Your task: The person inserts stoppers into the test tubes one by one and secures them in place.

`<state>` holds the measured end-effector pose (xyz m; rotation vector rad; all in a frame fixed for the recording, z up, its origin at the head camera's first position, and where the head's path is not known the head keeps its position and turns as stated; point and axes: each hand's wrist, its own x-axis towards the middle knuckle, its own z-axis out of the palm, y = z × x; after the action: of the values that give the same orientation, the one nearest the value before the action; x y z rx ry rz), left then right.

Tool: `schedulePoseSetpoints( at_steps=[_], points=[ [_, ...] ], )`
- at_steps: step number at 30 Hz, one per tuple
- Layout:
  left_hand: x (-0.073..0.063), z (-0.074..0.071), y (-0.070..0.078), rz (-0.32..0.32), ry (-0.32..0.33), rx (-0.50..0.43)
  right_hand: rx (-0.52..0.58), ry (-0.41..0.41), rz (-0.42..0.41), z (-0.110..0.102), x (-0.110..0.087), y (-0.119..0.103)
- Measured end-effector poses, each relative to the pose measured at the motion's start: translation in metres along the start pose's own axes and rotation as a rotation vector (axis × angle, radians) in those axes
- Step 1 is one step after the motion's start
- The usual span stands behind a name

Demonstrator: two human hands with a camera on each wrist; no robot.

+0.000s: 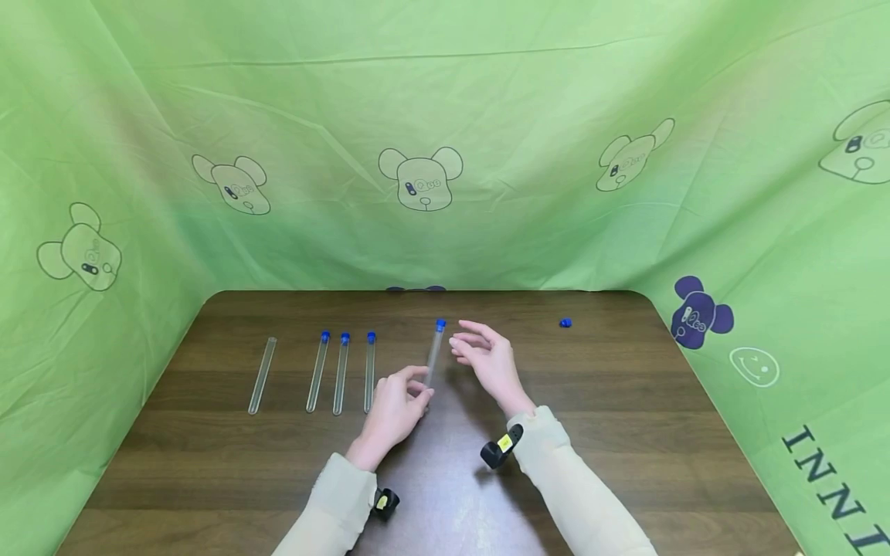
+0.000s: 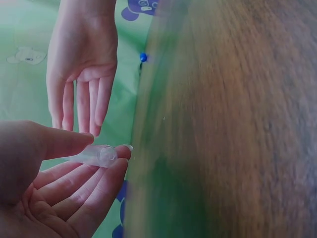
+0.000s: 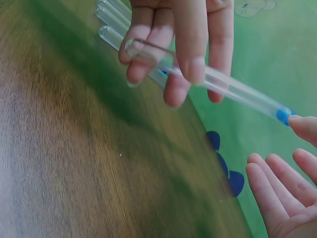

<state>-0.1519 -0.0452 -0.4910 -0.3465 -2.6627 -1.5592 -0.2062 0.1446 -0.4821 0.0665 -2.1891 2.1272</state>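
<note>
A clear test tube with a blue cap (image 1: 441, 324) stands tilted above the table, its rounded end low and its cap up. My left hand (image 1: 398, 408) pinches it near the lower end between thumb and fingers; in the left wrist view the tube's rounded tip (image 2: 108, 155) pokes out past the thumb. Just right of the cap is my right hand (image 1: 489, 363), fingers extended and slightly bent, with nothing between them. From the right wrist view, the right thumb (image 3: 304, 128) overlaps the cap's edge, though in the head view a small gap shows.
Three capped test tubes (image 1: 341, 376) lie side by side left of my left hand. Farther left lies a test tube without a cap (image 1: 262, 376). A loose blue cap (image 1: 565, 323) sits at the back right of the wooden table (image 1: 229, 479). Green cloth (image 1: 417, 247) hangs around the table.
</note>
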Motion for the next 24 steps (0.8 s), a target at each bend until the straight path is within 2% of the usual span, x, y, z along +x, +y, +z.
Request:
schedulePoseSetpoints(
  at_steps=[5,10,19,24],
  points=[
    [0.000,-0.005,-0.003,0.000,0.008,-0.014,-0.022,0.028,0.001,-0.004,0.001,0.002],
    [-0.001,-0.008,-0.008,-0.026,0.007,-0.016,-0.038,0.031,0.016,-0.009,0.002,0.007],
    [-0.002,-0.016,-0.011,-0.019,0.029,0.002,-0.057,0.058,0.038,-0.019,0.003,0.010],
    [-0.002,-0.020,-0.013,-0.043,0.036,0.014,-0.079,0.074,0.045,-0.024,0.003,0.012]
  ],
)
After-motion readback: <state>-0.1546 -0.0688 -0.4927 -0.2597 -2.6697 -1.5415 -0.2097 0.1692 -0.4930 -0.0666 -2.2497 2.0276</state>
